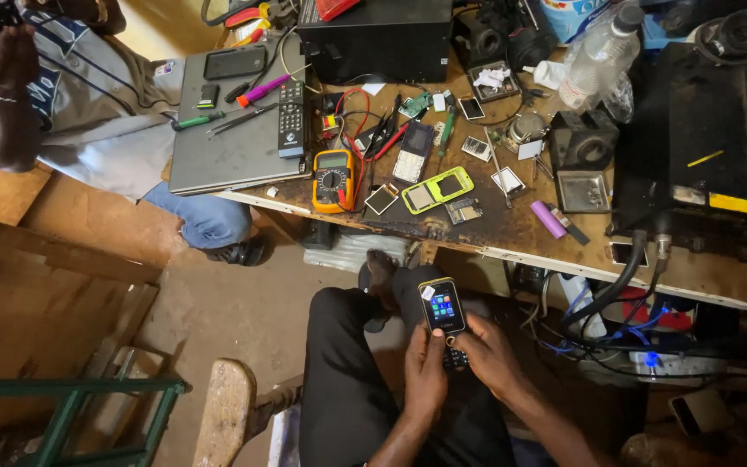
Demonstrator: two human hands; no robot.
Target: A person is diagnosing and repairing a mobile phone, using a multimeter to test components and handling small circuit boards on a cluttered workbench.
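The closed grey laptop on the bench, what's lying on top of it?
On the laptop lie a dark phone, a black remote control, a pink-handled screwdriver, a green-handled one and a small black block. What lies beneath the laptop is covered.

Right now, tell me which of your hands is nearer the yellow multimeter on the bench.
Left. The left hand grips the lit keypad phone below the yellow multimeter; the right hand holds the phone from the far side, farther from the meter.
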